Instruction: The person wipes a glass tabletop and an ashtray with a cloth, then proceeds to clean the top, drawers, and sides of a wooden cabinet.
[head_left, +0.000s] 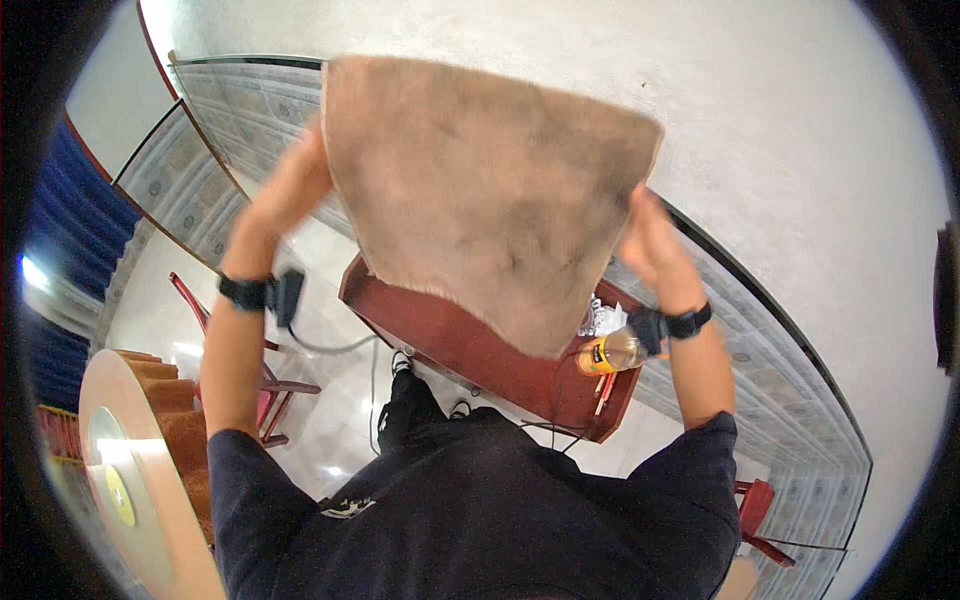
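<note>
A brown stained cloth (487, 195) is spread out in the air between my two hands, above a dark red wooden table (442, 330). My left hand (296, 180) is at its left edge and my right hand (652, 236) at its right edge. Both hands are blurred, with fingers partly behind the cloth, whose lower edge hangs loose. Below my right hand, a plastic bottle (609, 352) with a yellow label lies on the table, beside crumpled clear plastic (600, 315) and some thin sticks (604, 394).
Red wooden chair parts (289, 386) stand on the tiled floor at the left, near a round table (124, 420) with a glass turntable. A cable (337, 350) runs from the device on my left wrist. A wall (750, 135) rises beyond the red table.
</note>
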